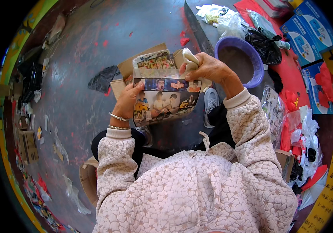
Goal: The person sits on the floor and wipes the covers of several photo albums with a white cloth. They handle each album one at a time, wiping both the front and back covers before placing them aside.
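In front of my lap I hold up a photo collage sheet (pixel 160 105) with a glossy, see-through edge. My left hand (pixel 125 101), with bangles at its wrist, grips the sheet's left side near the upper corner. A folded pale cloth (pixel 190 59) sticks up from my right hand (pixel 212 70), whose fingers are closed round it at the sheet's top right edge. Just beyond lies another photo sheet (pixel 156 61) on pieces of brown cardboard (pixel 129 66). The hands partly cover the sheet's upper edge.
A purple basin (pixel 260 64) with murky water stands to the right, beside a dark ledge (pixel 199 33). Bags, including a black plastic bag (pixel 265 44), and blue boxes (pixel 301 39) lie farther right. Black plastic (pixel 103 77) lies left of the cardboard. Scraps line the left wall.
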A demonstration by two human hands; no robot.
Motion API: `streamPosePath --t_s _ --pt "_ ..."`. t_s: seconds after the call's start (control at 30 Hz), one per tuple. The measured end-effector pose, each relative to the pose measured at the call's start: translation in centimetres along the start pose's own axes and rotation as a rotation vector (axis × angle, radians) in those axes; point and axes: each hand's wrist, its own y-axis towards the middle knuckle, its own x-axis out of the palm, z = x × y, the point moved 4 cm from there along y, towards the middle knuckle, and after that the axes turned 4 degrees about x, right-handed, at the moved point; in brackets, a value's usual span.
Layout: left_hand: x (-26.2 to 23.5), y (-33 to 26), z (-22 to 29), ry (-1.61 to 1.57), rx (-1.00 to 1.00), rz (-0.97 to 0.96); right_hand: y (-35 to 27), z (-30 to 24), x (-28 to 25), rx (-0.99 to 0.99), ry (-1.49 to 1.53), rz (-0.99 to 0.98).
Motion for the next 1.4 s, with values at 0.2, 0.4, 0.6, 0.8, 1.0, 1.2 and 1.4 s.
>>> streamPosePath --t_s 0.2,0.4,0.6,0.8,1.0,1.2,1.4 --pt "0.5 -0.3 0.3 -0.086 0.018 -0.054 -1.3 0.7 -3.6 0.003 0.128 0.178" --pt "1.6 -0.7 1.4 -0.266 0.080 -0.330 -3.3 -0.2 -8.7 -0.206 0.556 0.752" --pt "2.1 0.1 0.4 -0.014 0.146 -0.265 -0.4 -4.7 4.4 -0.611 0.040 0.625" --pt "3.9 0.3 -1.6 0.333 0.254 -0.334 3.4 -2.3 7.7 -0.637 -0.709 0.738" --pt "2.4 -0.5 0.3 0.004 0.135 -0.280 3.6 -0.3 -4.4 -0.267 -0.318 1.125" --pt "4.6 -0.4 1.8 -0.559 0.204 -0.457 -1.1 -4.9 2.5 -0.650 -0.503 0.992" --pt "1.1 -0.1 0.0 -0.509 0.170 -0.209 0.9 -4.1 10.0 -0.929 -0.928 0.522"
